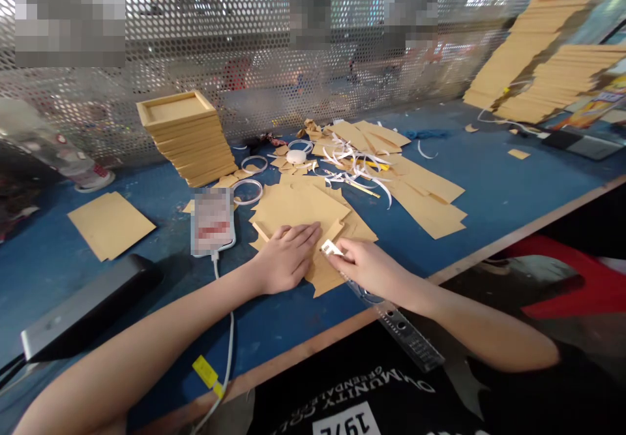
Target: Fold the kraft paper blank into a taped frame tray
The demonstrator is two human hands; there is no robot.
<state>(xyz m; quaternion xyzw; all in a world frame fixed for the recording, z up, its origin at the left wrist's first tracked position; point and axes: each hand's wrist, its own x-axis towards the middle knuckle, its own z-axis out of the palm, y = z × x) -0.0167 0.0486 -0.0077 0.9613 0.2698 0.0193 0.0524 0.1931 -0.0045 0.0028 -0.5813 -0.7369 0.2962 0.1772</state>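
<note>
My left hand (pixel 288 255) lies flat, fingers stretched, on a brown cardboard piece (pixel 298 210) with notched edges on the blue table (pixel 489 180). My right hand (pixel 364 265) is closed in a pinch on a small white strip (pixel 331 248) at the cardboard's right edge. A clear ruler (pixel 405 334) runs from under my right hand toward the table's front edge.
A phone (pixel 212 220) with a white cable lies left of my hands. A stack of shallow cardboard trays (pixel 188 136) stands behind it. Loose cardboard sheets and white paper strips (pixel 357 161) litter the middle. More cardboard stacks (pixel 542 70) lean at the far right. A perforated metal screen (pixel 244 44) closes the back.
</note>
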